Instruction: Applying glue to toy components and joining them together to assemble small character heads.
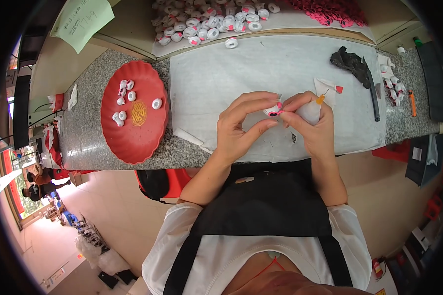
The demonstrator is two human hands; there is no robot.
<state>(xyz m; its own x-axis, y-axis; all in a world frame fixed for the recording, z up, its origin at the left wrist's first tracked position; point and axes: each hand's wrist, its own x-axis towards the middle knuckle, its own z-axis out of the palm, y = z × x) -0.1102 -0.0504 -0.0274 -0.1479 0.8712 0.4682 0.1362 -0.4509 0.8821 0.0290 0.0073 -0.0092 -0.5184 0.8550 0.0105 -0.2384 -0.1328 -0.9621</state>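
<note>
Over the white sheet (206, 83), my left hand (236, 123) pinches a small white rounded piece (271, 112) with black and pink on it. The thumb and fingertips of my right hand (315, 130) close on a thin pink part (279, 112) at that piece's right side. A translucent squeeze bottle (310, 112) with an orange needle tip (320, 99) is tucked in my right palm, its tip pointing up and away from the piece. My fingers partly hide where the pink part meets the white piece.
On the left lies a red scalloped tray (133, 152) with several white rounded pieces. A shelf behind holds a pile of white pieces (202, 29) and pink parts (330, 12). To the right are crumpled black plastic (352, 64), a dark stick (376, 103) and an orange stick-like object (412, 103).
</note>
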